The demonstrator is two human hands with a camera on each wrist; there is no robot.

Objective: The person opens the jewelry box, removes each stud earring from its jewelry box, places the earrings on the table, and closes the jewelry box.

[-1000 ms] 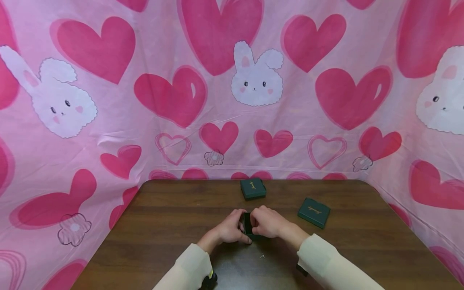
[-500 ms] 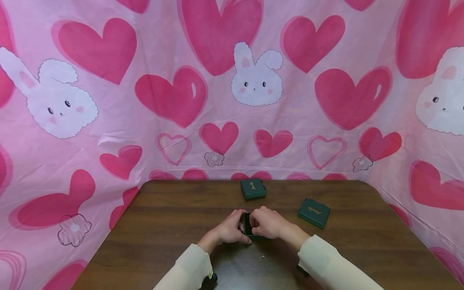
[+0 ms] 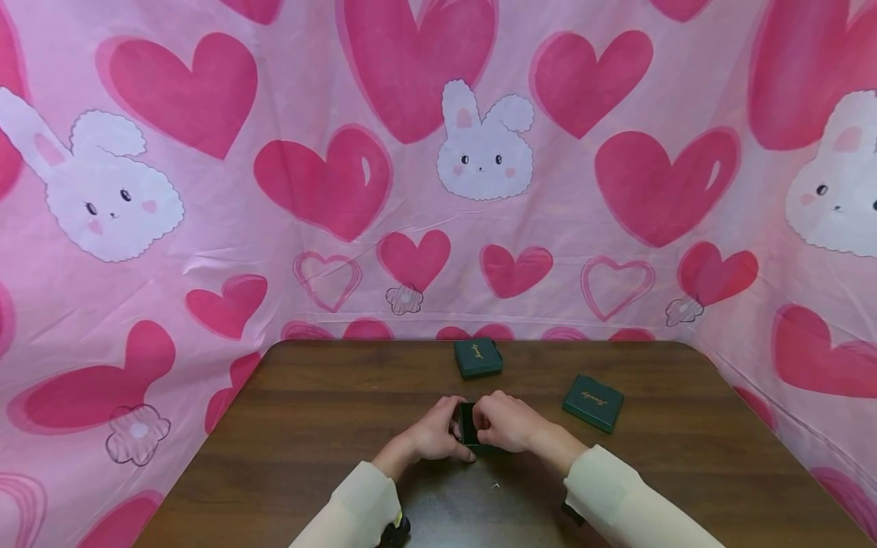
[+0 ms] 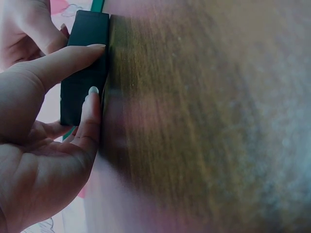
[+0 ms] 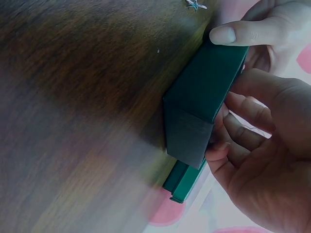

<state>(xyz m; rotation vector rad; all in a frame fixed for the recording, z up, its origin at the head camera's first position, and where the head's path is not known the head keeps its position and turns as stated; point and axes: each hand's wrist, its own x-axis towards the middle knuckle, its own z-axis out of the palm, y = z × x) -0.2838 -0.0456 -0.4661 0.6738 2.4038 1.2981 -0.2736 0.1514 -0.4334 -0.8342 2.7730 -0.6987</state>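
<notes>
A small dark green jewelry box [image 3: 485,449] with a black inside [image 3: 469,423] sits on the wooden table between both hands. My left hand [image 3: 433,431] grips it from the left, thumb along the near side, as the left wrist view also shows. My right hand [image 3: 508,421] is bent over the box's top with fingers curled, fingertips at the rim and inside. In the right wrist view the green side [image 5: 206,80] faces the camera and the right hand [image 5: 267,141] reaches over its edge. I cannot tell what those fingertips pinch. A tiny silvery star-shaped piece [image 5: 195,5] lies on the table close by.
A green box [image 3: 478,357] with gold lettering stands at the table's far edge. Another flat green piece [image 3: 593,403] with gold lettering lies to the right, beyond the right forearm. Behind the table [image 3: 308,426] hangs a pink cloth [image 3: 473,221] with hearts and rabbits.
</notes>
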